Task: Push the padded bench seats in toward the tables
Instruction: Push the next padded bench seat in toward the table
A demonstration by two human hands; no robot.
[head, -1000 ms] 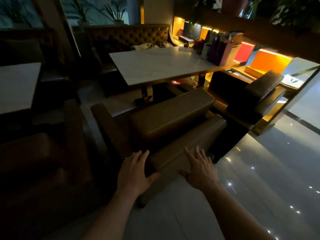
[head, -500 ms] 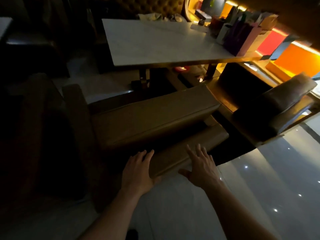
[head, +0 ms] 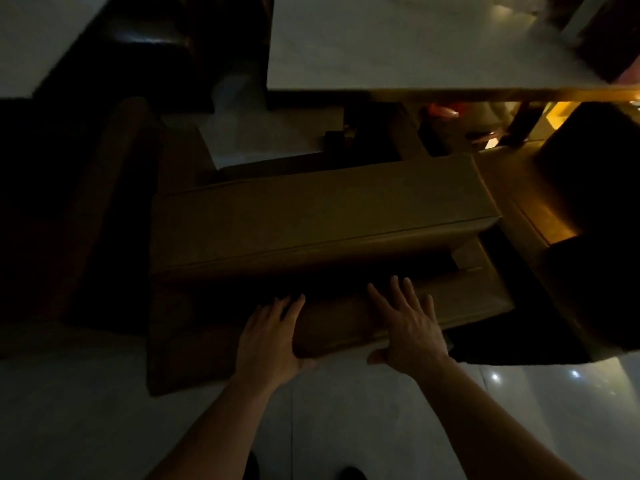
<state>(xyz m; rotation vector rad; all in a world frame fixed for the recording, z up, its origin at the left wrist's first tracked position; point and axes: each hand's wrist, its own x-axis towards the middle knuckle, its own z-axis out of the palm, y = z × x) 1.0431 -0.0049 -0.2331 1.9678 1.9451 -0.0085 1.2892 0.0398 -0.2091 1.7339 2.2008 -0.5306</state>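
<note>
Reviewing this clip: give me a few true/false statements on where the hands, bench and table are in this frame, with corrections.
1. Both hands rest flat on the back edge of the padded bench seat. True: left hand and right hand lie open on it.
2. The right hand grips a table leg. False: it lies on the bench.
3. A pale-topped table stands beyond the bench. True.
4. The bench seat is fully tucked under the table. False: floor shows between them.
5. The person stands on carpet. False: the floor is glossy and reflects lights.
</note>
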